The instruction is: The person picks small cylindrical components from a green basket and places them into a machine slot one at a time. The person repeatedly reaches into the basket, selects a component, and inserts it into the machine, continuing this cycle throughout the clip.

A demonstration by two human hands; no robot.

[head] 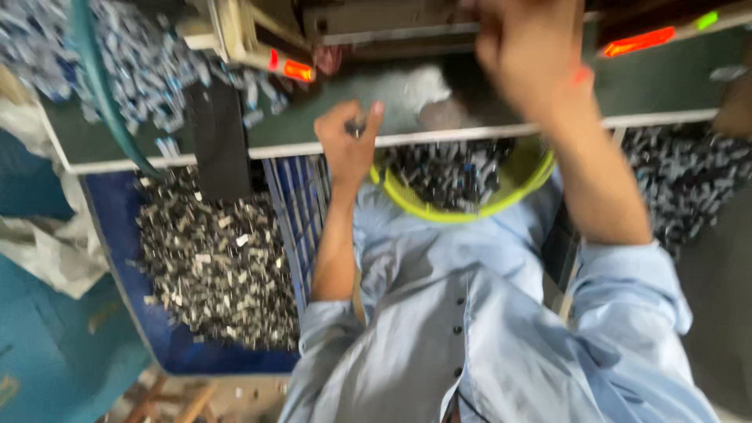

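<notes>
Item: small dark metal part [359, 125], pinched in the narrow grip of the left hand [347, 145] at the counter [470, 135] edge; judged light, stiff and smooth, best taken between thumb and fingertip by its ends, too blurred to tell its shape. Right hand [533, 55] was raised near the machine [392, 23], its grip motion-blurred, so I cannot tell whether it held anything. Adjacent: yellow-rimmed basket [462, 210] of like parts on the lap, blue tray [125, 258] of pale scrap pieces lower left.
</notes>
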